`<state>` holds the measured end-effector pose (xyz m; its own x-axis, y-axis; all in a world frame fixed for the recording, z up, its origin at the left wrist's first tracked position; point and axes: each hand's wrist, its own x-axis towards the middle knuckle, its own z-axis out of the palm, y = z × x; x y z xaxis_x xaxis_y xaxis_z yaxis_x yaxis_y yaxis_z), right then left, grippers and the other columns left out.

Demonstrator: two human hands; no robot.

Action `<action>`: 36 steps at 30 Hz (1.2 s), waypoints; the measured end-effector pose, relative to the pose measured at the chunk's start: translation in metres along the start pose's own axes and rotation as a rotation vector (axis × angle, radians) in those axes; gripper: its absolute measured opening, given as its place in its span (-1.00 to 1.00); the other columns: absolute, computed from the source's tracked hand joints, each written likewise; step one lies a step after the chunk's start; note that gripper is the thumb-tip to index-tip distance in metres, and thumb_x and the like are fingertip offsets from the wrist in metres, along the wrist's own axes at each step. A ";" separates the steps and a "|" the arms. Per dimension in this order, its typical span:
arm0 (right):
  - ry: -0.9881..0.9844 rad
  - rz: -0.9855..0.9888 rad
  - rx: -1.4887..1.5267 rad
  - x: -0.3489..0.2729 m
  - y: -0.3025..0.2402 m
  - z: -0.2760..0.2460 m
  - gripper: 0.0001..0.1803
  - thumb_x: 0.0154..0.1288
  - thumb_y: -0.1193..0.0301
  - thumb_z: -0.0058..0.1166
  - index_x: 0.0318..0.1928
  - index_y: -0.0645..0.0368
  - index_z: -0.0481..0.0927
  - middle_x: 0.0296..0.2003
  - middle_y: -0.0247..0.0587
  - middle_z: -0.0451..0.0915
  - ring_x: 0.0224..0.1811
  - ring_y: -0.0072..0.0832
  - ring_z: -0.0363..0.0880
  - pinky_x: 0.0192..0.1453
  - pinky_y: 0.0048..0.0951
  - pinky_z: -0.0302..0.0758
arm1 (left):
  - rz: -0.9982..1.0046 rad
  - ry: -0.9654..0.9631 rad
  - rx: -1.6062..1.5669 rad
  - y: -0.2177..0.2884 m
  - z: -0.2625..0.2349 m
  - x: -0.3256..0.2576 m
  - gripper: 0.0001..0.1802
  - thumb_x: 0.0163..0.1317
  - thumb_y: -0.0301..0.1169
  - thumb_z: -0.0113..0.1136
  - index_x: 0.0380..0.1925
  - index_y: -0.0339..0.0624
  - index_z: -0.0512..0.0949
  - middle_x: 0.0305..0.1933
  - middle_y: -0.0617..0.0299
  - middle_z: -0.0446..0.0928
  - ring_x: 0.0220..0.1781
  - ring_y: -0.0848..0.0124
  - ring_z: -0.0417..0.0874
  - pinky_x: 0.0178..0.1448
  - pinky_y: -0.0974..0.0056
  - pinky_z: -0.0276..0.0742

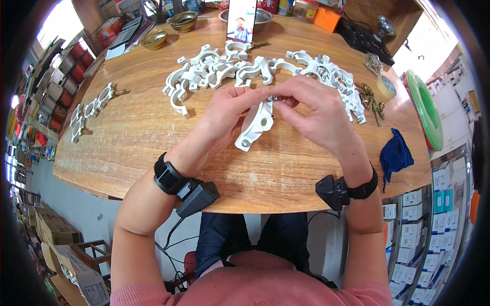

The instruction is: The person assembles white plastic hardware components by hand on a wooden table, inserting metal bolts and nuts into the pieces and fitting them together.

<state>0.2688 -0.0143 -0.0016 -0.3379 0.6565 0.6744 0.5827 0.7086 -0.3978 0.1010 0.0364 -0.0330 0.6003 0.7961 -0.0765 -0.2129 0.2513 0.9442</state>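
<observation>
At the centre of the frame, both hands pinch a white pipe clamp [256,125] above the wooden table [143,132]. The left hand [224,115] steadies its upper end while the right hand [316,109] closes fingertips on a small screw [273,97] there. Fastening appears underway; next likely calls for fine turning.
</observation>
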 end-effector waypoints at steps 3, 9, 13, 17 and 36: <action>0.011 -0.015 -0.034 -0.001 0.001 0.002 -0.86 -0.05 0.58 0.08 -0.38 0.26 0.50 -0.55 -0.18 0.42 -0.53 -0.34 0.45 -0.46 -0.44 0.39 | -0.017 -0.010 0.020 0.000 -0.001 -0.001 -0.77 0.16 -0.34 0.06 -0.28 -0.27 0.51 -0.43 0.37 0.49 -0.46 0.67 0.41 -0.43 0.55 0.30; -0.019 0.028 -0.078 -0.002 0.000 0.000 -0.87 -0.04 0.52 0.12 -0.41 0.25 0.49 -0.57 -0.18 0.40 -0.53 -0.33 0.44 -0.48 -0.43 0.38 | 0.042 0.010 0.017 -0.003 0.001 0.003 -0.76 0.16 -0.31 0.08 -0.50 -0.29 0.49 -0.60 0.31 0.47 -0.65 0.63 0.41 -0.62 0.54 0.29; -0.027 0.039 -0.081 -0.002 0.000 -0.002 -0.86 -0.03 0.48 0.14 -0.41 0.23 0.49 -0.56 -0.19 0.42 -0.52 -0.33 0.45 -0.48 -0.42 0.39 | -0.011 0.033 -0.025 -0.001 0.005 0.000 -0.76 0.17 -0.27 0.07 -0.45 -0.25 0.49 -0.54 0.33 0.48 -0.57 0.63 0.44 -0.51 0.52 0.34; 0.028 -0.010 -0.141 -0.001 0.001 0.000 -0.85 -0.04 0.42 0.16 -0.43 0.19 0.50 -0.54 -0.22 0.44 -0.51 -0.34 0.46 -0.48 -0.41 0.39 | -0.033 -0.009 -0.012 -0.002 0.001 0.000 -0.77 0.20 -0.32 0.01 -0.25 -0.25 0.49 -0.41 0.33 0.51 -0.44 0.60 0.50 -0.42 0.53 0.40; 0.021 0.049 -0.155 0.000 -0.005 -0.003 -0.86 -0.02 0.37 0.15 -0.40 0.11 0.55 -0.52 -0.29 0.48 -0.48 -0.40 0.49 -0.47 -0.47 0.41 | -0.018 -0.005 -0.060 -0.003 0.003 0.001 -0.75 0.16 -0.27 0.09 -0.44 -0.26 0.47 -0.55 0.32 0.47 -0.62 0.63 0.42 -0.60 0.53 0.31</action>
<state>0.2677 -0.0184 0.0023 -0.2918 0.6828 0.6698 0.7057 0.6263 -0.3311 0.1044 0.0345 -0.0350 0.6083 0.7884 -0.0916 -0.2477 0.2982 0.9218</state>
